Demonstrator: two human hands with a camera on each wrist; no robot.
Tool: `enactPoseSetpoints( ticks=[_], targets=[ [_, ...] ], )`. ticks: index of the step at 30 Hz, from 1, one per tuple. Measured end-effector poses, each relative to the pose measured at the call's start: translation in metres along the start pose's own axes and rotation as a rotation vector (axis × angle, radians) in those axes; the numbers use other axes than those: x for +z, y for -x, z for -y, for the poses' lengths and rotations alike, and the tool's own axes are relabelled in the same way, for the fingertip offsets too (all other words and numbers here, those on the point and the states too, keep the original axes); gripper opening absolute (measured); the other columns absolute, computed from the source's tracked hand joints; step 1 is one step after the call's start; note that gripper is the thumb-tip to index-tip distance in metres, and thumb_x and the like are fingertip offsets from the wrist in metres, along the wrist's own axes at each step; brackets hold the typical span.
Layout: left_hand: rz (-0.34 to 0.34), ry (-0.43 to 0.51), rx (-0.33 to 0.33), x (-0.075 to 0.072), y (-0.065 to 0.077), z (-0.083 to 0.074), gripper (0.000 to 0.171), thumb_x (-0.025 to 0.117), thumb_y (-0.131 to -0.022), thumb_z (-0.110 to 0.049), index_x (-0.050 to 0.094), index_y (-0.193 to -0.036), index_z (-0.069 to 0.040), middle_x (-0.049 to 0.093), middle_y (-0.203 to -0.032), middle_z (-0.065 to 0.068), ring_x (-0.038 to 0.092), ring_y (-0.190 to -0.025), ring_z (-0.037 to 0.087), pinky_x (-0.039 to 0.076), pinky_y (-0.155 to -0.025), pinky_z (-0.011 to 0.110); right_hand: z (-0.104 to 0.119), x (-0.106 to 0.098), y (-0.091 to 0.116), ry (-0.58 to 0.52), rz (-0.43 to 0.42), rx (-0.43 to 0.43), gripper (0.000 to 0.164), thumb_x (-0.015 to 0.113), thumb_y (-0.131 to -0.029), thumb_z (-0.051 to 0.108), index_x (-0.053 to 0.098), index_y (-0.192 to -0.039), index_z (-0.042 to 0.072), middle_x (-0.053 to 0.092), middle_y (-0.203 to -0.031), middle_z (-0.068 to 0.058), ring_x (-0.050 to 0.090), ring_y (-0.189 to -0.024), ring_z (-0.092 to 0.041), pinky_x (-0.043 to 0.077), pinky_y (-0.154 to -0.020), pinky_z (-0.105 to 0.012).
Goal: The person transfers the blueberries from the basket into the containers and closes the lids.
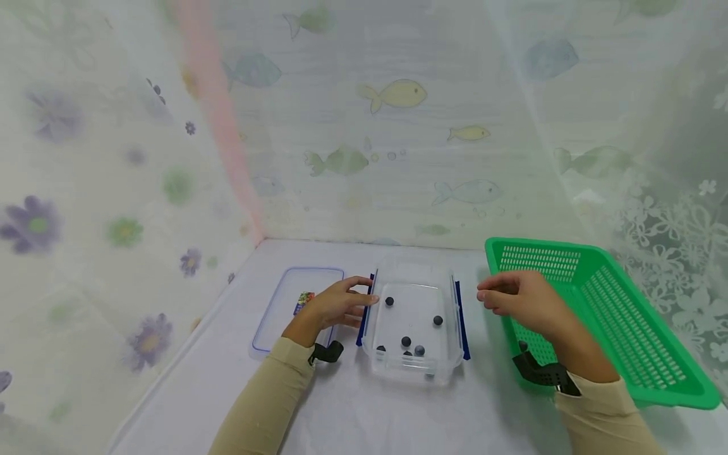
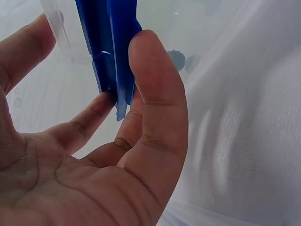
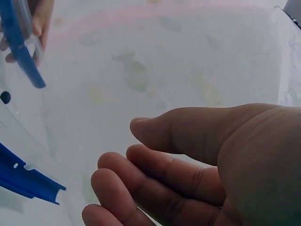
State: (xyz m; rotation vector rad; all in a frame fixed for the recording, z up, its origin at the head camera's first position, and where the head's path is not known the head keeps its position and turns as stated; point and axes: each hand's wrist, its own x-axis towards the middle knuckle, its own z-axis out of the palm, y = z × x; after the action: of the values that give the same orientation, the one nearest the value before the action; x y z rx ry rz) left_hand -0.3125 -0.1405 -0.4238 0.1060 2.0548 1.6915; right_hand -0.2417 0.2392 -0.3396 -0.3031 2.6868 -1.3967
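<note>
Left hand [image 1: 338,302] pinches the blue flap [image 2: 123,47] of the clear box [image 1: 418,300], with a clear lid [image 1: 275,313] lying to its left on the tabletop [image 1: 341,420]. Just right of that hand, the unlidded box holds several loose dark balls [image 1: 406,341]; a sharp tug or tilt could roll them, perhaps over its side. Right hand [image 1: 526,303], relaxed and holding nothing, hangs beyond the box; drifting right, it could knock the green basket [image 1: 634,332] beside it.

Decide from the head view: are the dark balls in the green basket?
No, the dark balls lie inside the clear box, not the green basket.
</note>
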Motion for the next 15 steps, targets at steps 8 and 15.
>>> enactPoseSetpoints(
  ticks=[8, 15],
  targets=[
    [0.007, -0.001, 0.018, -0.001, -0.004, -0.001, 0.077, 0.082, -0.089, -0.041, 0.045, -0.153, -0.02, 0.057, -0.139, 0.018, 0.073, -0.108, 0.034, 0.064, -0.084, 0.043, -0.003, -0.012, 0.002, 0.036, 0.026, 0.006, 0.042, 0.072, -0.099, 0.036, 0.07, -0.125, 0.003, 0.076, -0.108, -0.008, 0.073, -0.092, -0.019, 0.064, -0.083, -0.035],
    [0.004, 0.001, 0.005, -0.003, -0.001, -0.001, 0.075, 0.083, -0.088, -0.041, 0.047, -0.151, -0.022, 0.058, -0.137, 0.016, 0.074, -0.106, 0.032, 0.064, -0.085, 0.043, -0.012, -0.022, 0.001, 0.134, 0.093, 0.019, 0.038, 0.069, -0.101, 0.032, 0.071, -0.123, 0.001, 0.075, -0.11, -0.011, 0.072, -0.095, -0.022, 0.063, -0.085, -0.042]
  ],
)
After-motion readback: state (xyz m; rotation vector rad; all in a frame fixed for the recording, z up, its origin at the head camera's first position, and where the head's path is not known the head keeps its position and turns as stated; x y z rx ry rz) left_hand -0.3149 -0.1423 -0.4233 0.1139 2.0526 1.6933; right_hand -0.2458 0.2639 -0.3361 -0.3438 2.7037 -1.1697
